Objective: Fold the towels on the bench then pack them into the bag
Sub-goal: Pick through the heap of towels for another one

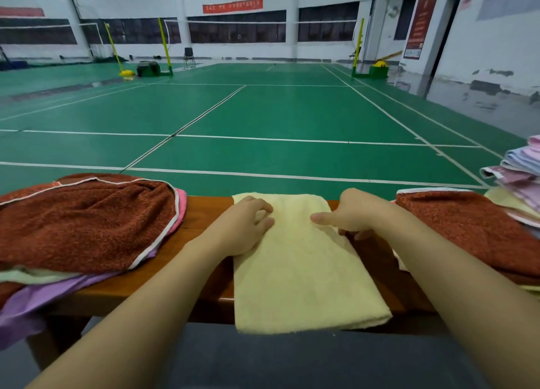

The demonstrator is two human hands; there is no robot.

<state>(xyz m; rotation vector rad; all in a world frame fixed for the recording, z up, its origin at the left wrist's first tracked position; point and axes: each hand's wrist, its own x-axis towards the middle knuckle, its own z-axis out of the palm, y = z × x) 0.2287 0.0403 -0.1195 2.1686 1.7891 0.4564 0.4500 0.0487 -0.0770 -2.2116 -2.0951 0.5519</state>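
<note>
A pale yellow towel (304,271) lies folded into a long strip across the wooden bench (204,213), its near end hanging over the front edge. My left hand (245,225) rests flat on the towel's far left part, fingers spread. My right hand (350,213) holds the towel's right edge near the far end, fingers curled under the fabric and thumb pointing left on top. No bag is in view.
A heap of rust-brown (84,222), pink, purple and pale towels sits on the bench at the left. Another rust-brown towel (473,230) lies at the right, beside a stack of pastel towels (520,181). Green court floor (263,116) stretches beyond the bench.
</note>
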